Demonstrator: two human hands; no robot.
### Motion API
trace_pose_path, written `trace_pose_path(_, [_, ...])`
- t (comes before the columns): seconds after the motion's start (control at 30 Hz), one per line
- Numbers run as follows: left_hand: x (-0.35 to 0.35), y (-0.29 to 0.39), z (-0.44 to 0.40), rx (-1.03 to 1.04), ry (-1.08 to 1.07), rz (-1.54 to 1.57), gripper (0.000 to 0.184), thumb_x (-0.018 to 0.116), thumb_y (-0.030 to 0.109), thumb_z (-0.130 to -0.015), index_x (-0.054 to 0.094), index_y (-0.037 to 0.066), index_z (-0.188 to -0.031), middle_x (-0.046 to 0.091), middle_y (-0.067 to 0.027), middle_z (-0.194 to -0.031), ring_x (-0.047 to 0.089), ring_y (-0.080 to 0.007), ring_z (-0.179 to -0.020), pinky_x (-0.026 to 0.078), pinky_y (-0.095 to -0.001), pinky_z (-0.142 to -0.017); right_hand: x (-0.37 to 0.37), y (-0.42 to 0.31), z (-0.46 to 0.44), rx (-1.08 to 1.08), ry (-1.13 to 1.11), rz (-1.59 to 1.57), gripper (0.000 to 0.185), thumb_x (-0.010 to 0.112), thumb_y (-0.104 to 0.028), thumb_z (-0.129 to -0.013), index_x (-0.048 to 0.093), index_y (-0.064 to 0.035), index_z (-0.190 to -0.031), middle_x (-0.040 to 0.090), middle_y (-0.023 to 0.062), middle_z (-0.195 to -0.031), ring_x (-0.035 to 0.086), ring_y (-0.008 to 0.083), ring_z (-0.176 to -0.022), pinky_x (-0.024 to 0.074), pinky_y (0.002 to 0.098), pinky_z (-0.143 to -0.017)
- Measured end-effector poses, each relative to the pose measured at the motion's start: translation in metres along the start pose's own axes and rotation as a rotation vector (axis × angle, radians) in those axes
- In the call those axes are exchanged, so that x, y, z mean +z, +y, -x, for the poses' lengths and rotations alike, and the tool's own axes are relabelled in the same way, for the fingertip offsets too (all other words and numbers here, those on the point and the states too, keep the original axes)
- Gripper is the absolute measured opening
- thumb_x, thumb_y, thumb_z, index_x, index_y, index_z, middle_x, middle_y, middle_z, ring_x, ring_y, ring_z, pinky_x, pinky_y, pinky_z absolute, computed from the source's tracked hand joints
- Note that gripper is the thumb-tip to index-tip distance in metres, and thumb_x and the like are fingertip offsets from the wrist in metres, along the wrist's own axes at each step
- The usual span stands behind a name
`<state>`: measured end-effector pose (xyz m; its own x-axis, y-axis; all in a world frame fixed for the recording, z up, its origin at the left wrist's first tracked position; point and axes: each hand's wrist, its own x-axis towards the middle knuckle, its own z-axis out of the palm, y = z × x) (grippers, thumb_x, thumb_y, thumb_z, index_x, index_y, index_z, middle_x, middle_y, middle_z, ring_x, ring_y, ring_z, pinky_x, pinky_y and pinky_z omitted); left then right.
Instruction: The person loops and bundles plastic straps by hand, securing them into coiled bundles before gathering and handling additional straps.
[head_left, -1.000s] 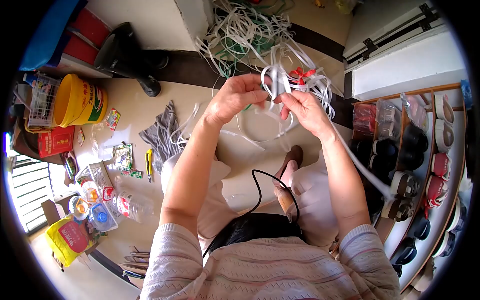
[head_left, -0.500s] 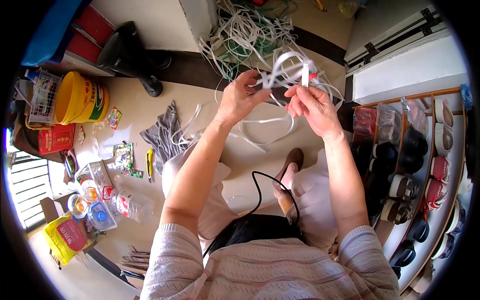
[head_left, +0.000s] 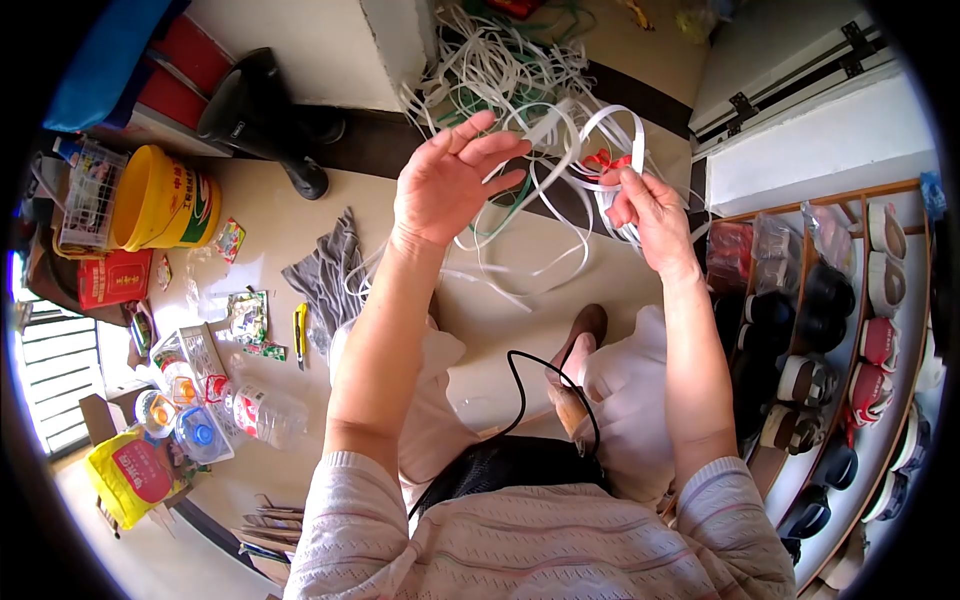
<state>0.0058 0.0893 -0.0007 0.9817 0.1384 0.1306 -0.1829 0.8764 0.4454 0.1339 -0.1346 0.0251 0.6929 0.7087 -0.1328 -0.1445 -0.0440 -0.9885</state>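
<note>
My left hand (head_left: 447,188) is open, palm up with its fingers spread, beside loops of white plastic strapping. My right hand (head_left: 648,218) is closed on a looped white plastic strap (head_left: 638,140), pinched between thumb and fingers. A red tie or strip (head_left: 606,162) shows against the white loops just left of the right fingertips. More white coils hang below and behind that hand. Beyond both hands lies a big tangled heap of white and green straps (head_left: 510,65) on the floor. Loose strap ends trail down between my forearms.
On the left stand a yellow bucket (head_left: 160,200), black rubber boots (head_left: 265,120) and plastic bottles (head_left: 262,410). A yellow cutter knife (head_left: 300,335) lies near a grey striped cloth (head_left: 330,262). Along the right runs a shoe rack (head_left: 840,330). A black cord (head_left: 520,375) loops over my lap.
My left hand has let go of the straps, moved left and spread its fingers. The right hand has shifted slightly right and down, and the red tie shows more clearly.
</note>
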Motion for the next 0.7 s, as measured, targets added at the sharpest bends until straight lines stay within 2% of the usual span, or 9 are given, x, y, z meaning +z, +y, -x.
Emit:
trace_pose_path(0.03, [0.006,0.003,0.001,-0.014,0.067,0.011,0.047,0.047,0.037,-0.084,0.049,0.006,-0.12,0.055,-0.0146,-0.117,0.042,-0.0321,-0.119,0.029,-0.0481,-0.099,-0.001,0.0,-0.001,0.013,0.01,0.013,0.032,0.049,-0.031,-0.091,0.063,-0.0021,-0.091,0.046,-0.0036,-0.055,0.044,0.0055,-0.053,0.0367,0.0195,-0.054])
trace_pose_path(0.1, [-0.004,-0.001,-0.001,-0.103,0.2,-0.31,0.046,0.047,0.035,-0.087,0.048,0.005,-0.121,0.057,-0.0144,-0.113,0.05,-0.0301,-0.111,0.036,-0.0428,-0.094,0.004,0.002,0.0,0.021,-0.061,0.028,0.032,0.049,-0.031,-0.091,0.064,-0.0023,-0.09,0.046,-0.0038,-0.055,0.044,0.0053,-0.053,0.0364,0.0195,-0.054])
trace_pose_path(0.17, [0.019,-0.01,0.0,-0.156,0.437,-0.737,0.046,0.053,0.032,-0.087,0.047,0.004,-0.122,0.059,-0.0127,-0.107,0.058,-0.0223,-0.093,0.046,-0.0352,-0.076,0.014,0.003,0.003,0.024,-0.141,0.035,0.031,0.05,-0.031,-0.091,0.064,-0.0031,-0.09,0.047,-0.0039,-0.055,0.043,0.0048,-0.054,0.0364,0.0192,-0.055])
trace_pose_path(0.33, [0.025,-0.014,0.002,-0.283,0.425,-0.404,0.039,0.059,0.024,-0.084,0.051,0.002,-0.116,0.062,-0.011,-0.098,0.062,-0.0192,-0.08,0.047,-0.0288,-0.063,0.03,-0.006,0.01,0.073,-0.314,0.138,0.032,0.05,-0.03,-0.091,0.062,-0.0004,-0.091,0.047,-0.0025,-0.055,0.045,0.0064,-0.056,0.0386,0.0212,-0.058])
trace_pose_path(0.43, [0.007,-0.018,0.001,-0.1,0.308,-0.574,0.024,0.058,0.01,-0.083,0.056,0.001,-0.105,0.064,-0.0107,-0.091,0.063,-0.0201,-0.078,0.049,-0.0289,-0.063,0.028,-0.004,0.01,0.069,-0.317,0.196,0.031,0.049,-0.03,-0.092,0.065,-0.004,-0.091,0.048,-0.0047,-0.055,0.043,0.0038,-0.054,0.0365,0.0186,-0.056])
trace_pose_path(0.5, [0.001,-0.009,0.002,-0.043,0.424,-0.471,0.022,0.049,-0.006,-0.078,0.057,0.001,-0.097,0.064,-0.0118,-0.089,0.064,-0.0224,-0.075,0.052,-0.031,-0.065,0.012,0.003,0.005,-0.006,-0.142,0.163,0.027,0.048,-0.026,-0.092,0.064,-0.0041,-0.093,0.048,-0.0045,-0.056,0.045,0.0037,-0.054,0.037,0.0178,-0.054])
trace_pose_path(0.63, [-0.011,0.024,0.011,0.134,0.714,-0.634,0.035,0.045,-0.008,-0.072,0.052,0.003,-0.104,0.063,-0.0122,-0.084,0.061,-0.021,-0.064,0.047,-0.0284,-0.054,-0.054,-0.004,0.0,-0.028,0.475,-0.256,0.023,0.05,-0.023,-0.09,0.059,-0.0044,-0.101,0.045,-0.0028,-0.057,0.045,0.0079,-0.052,0.046,0.0261,-0.057])
trace_pose_path(0.67, [-0.017,0.032,0.015,0.213,0.768,-0.637,0.033,0.044,-0.007,-0.073,0.053,0.003,-0.103,0.062,-0.0109,-0.081,0.06,-0.0189,-0.061,0.046,-0.0264,-0.051,-0.091,0.01,0.0,-0.084,0.416,-0.4,0.024,0.05,-0.024,-0.09,0.055,-0.0055,-0.104,0.043,-0.0032,-0.059,0.044,0.0096,-0.053,0.046,0.0282,-0.061])
trace_pose_path(0.7, [-0.022,0.041,0.018,0.294,0.819,-0.638,0.031,0.044,-0.006,-0.074,0.054,0.002,-0.102,0.062,-0.0096,-0.078,0.059,-0.0167,-0.057,0.046,-0.0243,-0.049,-0.098,0.004,0.002,-0.027,0.679,-0.453,0.025,0.049,-0.026,-0.09,0.054,-0.0069,-0.105,0.043,-0.0038,-0.061,0.042,0.0097,-0.054,0.0441,0.0277,-0.064])
